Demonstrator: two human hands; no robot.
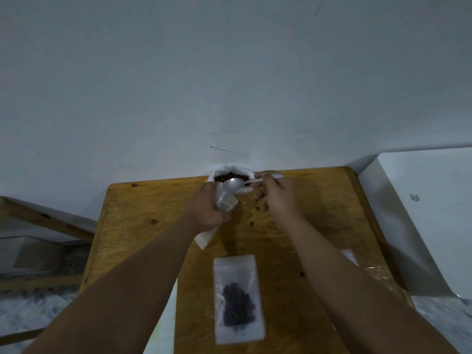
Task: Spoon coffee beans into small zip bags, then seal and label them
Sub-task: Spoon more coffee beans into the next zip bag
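While we log the yellow-brown wooden desk [143,208], our left hand [207,210] grips an empty small clear plastic zip bag [224,203], mouth up. Our right hand [278,192] pinches a white plastic spoon [233,184], its bowl over the open white sack of brown coffee beans [231,177] at the desk's far edge. A filled zip bag of dark beans [238,300] lies flat nearer us.

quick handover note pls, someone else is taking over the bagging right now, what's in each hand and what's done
Left hand: holds an empty small zip bag, mouth up.
Right hand: holds the white spoon over the open sack of beans at the table's far edge.
Done: one filled bag lies flat nearer you; no label visible.
Left: fill the held bag, seal, label both.
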